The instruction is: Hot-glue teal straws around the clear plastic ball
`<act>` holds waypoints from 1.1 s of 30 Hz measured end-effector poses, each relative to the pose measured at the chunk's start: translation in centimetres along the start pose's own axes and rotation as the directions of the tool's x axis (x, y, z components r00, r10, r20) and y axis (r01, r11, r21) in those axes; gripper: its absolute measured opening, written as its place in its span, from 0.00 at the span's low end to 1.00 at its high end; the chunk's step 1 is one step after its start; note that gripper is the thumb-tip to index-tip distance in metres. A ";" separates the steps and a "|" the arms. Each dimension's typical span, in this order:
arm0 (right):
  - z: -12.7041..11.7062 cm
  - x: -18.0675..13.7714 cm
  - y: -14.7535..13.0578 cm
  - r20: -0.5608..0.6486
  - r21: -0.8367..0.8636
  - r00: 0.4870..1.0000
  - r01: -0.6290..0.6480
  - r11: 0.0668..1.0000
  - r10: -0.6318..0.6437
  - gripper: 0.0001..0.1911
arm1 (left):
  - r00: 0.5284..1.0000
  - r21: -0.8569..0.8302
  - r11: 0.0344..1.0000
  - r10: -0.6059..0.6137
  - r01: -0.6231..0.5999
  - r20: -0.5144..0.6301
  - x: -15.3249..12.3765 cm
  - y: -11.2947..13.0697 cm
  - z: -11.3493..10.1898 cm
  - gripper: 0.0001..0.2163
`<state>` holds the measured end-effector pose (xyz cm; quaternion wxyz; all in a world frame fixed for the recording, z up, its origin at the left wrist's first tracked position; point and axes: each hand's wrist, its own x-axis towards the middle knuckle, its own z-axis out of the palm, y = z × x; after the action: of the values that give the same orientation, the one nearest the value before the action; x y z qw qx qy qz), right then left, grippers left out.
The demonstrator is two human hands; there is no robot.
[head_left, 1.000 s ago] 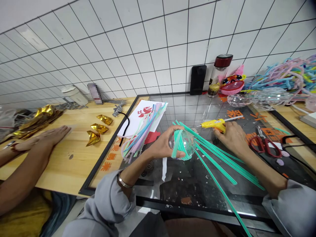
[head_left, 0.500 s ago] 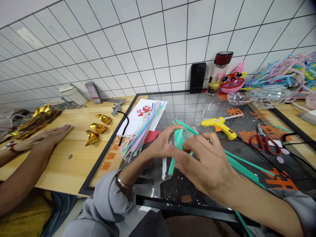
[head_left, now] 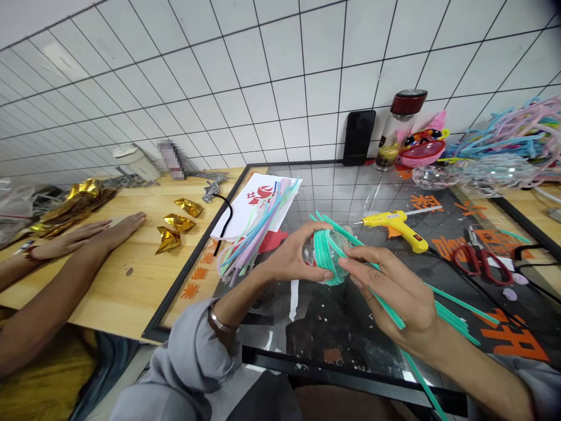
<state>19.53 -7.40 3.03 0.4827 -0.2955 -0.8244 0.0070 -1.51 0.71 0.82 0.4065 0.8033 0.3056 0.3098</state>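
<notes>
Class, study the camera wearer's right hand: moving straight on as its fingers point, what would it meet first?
Most likely the green-wrapped clear object, directly ahead of the right hand; whether they already touch is unclear.

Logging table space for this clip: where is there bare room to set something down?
Bare glass lies behind the ball, between the paper and the phone. Bare wood lies between the gold pieces, the co-worker's forearm and the black frame. It is crowded right of the ball, around the right hand, green straws, glue gun and scissors.

Grey sleeves (head_left: 193, 351), silver bangle (head_left: 218, 321).
</notes>
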 end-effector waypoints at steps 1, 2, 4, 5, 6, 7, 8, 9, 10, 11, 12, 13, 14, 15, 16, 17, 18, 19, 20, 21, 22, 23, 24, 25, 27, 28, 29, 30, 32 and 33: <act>0.0 0.0 0.0 -0.003 0.009 1.000 -0.001 1.000 0.001 0.19 | 1.000 -0.003 1.000 0.003 -0.003 0.004 0.0 0.0 0.0 0.36; 0.1 -0.1 0.0 -0.004 0.020 1.000 0.002 1.000 -0.002 0.19 | 1.000 -0.004 1.000 0.006 -0.006 0.005 0.0 -0.1 0.0 0.36; 0.2 -0.2 0.0 -0.003 0.047 1.000 0.006 0.999 -0.006 0.19 | 1.000 -0.001 1.000 0.009 -0.009 0.006 0.0 -0.1 0.0 0.35; 0.3 -0.3 0.0 -0.005 0.058 1.000 0.007 0.998 -0.007 0.20 | 1.000 0.000 1.000 0.011 -0.011 0.003 0.0 -0.2 0.0 0.35; 0.3 -0.4 0.1 -0.008 0.065 1.000 0.010 0.998 -0.010 0.20 | 1.000 0.002 1.000 0.012 -0.012 -0.001 -0.1 -0.3 0.0 0.35; 0.4 -0.5 0.1 -0.009 0.065 1.000 0.012 0.998 -0.012 0.20 | 1.000 0.003 1.000 0.011 -0.011 -0.001 -0.1 -0.3 0.0 0.35; 0.5 -0.6 0.2 -0.011 0.058 1.000 0.014 0.998 -0.014 0.19 | 1.000 0.004 1.000 0.009 -0.009 -0.002 -0.1 -0.4 0.0 0.35; 0.5 -0.7 0.3 -0.014 0.049 1.000 0.016 0.999 -0.015 0.19 | 1.000 0.003 1.000 0.008 -0.008 -0.002 -0.1 -0.4 0.0 0.36; 0.6 -0.8 0.3 -0.017 0.039 1.000 0.016 0.999 -0.016 0.19 | 1.000 0.001 1.000 0.007 -0.007 -0.001 -0.1 -0.4 0.0 0.36; 0.7 -0.9 0.4 -0.019 0.033 1.000 0.016 0.999 -0.016 0.18 | 1.000 -0.002 1.000 0.006 -0.006 0.002 -0.1 -0.4 0.0 0.36; 0.7 -1.0 0.5 -0.019 0.031 1.000 0.016 0.999 -0.016 0.18 | 1.000 -0.004 1.000 0.006 -0.006 0.002 -0.1 -0.4 0.0 0.36; 0.7 -1.1 0.6 -0.019 0.034 1.000 0.015 0.999 -0.014 0.18 | 1.000 -0.006 1.000 0.007 -0.007 0.002 -0.1 -0.3 0.0 0.36; 0.8 -1.1 0.7 -0.019 0.039 1.000 0.011 0.999 -0.010 0.17 | 1.000 -0.007 1.000 0.007 -0.007 0.000 0.0 -0.3 0.0 0.36; 0.8 -1.2 0.7 -0.017 0.046 1.000 0.004 0.999 -0.003 0.17 | 1.000 -0.006 1.000 0.004 -0.004 -0.002 0.0 -0.2 0.0 0.36; 0.8 -1.2 0.8 -0.017 0.053 1.000 -0.005 0.999 0.006 0.17 | 1.000 -0.005 1.000 -0.001 0.001 -0.003 0.0 -0.1 0.0 0.36; 0.8 -1.2 0.8 -0.018 0.059 1.000 -0.015 0.998 0.016 0.17 | 1.000 -0.004 1.000 -0.007 0.007 -0.004 0.0 -0.1 0.0 0.35; 0.8 -1.2 0.7 -0.022 0.063 0.999 -0.022 0.998 0.023 0.17 | 1.000 -0.004 1.000 -0.012 0.012 -0.003 0.0 -0.1 0.0 0.35; 0.8 -1.1 0.7 -0.027 0.066 0.999 -0.023 0.998 0.025 0.18 | 1.000 -0.005 1.000 -0.015 0.015 -0.002 0.0 -0.1 -0.1 0.35; 0.8 -1.1 0.7 -0.030 0.069 0.999 -0.023 0.997 0.025 0.18 | 1.000 -0.007 1.000 -0.015 0.015 0.000 0.0 -0.1 -0.1 0.35; 0.8 -1.0 0.6 -0.033 0.071 0.999 -0.019 0.997 0.022 0.18 | 1.000 -0.008 1.000 -0.012 0.012 0.002 0.0 -0.2 -0.1 0.35; 0.8 -1.0 0.6 -0.033 0.072 0.999 -0.017 0.997 0.019 0.18 | 1.000 -0.010 1.000 -0.004 0.004 0.003 0.0 -0.2 -0.1 0.35; 0.8 -0.9 0.5 -0.034 0.072 0.999 -0.012 0.997 0.015 0.18 | 1.000 -0.013 1.000 0.004 -0.004 0.005 0.0 -0.3 -0.1 0.35; 0.8 -0.9 0.5 -0.032 0.072 0.999 -0.008 0.997 0.011 0.18 | 1.000 -0.017 1.000 0.011 -0.011 0.006 0.0 -0.3 -0.1 0.35; 0.8 -0.9 0.5 -0.029 0.070 1.000 -0.004 0.998 0.006 0.18 | 1.000 -0.023 1.000 0.016 -0.016 0.006 0.0 -0.4 -0.1 0.35; 0.9 -1.0 0.5 -0.029 0.063 1.000 0.000 0.998 0.002 0.18 | 1.000 -0.035 0.999 0.024 -0.023 0.008 0.0 -0.5 -0.1 0.35; 0.9 -1.1 0.6 -0.027 0.060 1.000 -0.001 0.998 0.003 0.18 | 1.000 -0.040 0.999 0.026 -0.026 0.009 0.0 -0.5 0.0 0.35; 0.9 -1.2 0.6 -0.024 0.059 1.000 -0.003 0.998 0.005 0.18 | 1.000 -0.044 0.999 0.030 -0.029 0.009 0.0 -0.5 0.0 0.34; 1.0 -1.3 0.7 -0.019 0.059 1.000 -0.006 0.998 0.007 0.18 | 0.999 -0.047 0.998 0.034 -0.033 0.007 0.0 -0.5 0.0 0.34; 1.1 -1.5 0.9 -0.006 0.059 1.000 -0.010 0.998 0.010 0.19 | 0.999 -0.050 0.998 0.034 -0.034 0.006 0.0 -0.6 0.0 0.34; 1.1 -1.6 0.9 -0.001 0.059 1.000 -0.010 0.998 0.010 0.19 | 0.999 -0.051 0.998 0.033 -0.033 0.006 0.0 -0.6 0.0 0.34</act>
<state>19.66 -7.13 0.86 0.4919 -0.2850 -0.8220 0.0336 -1.66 0.95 0.32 0.4229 0.7985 0.2831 0.3216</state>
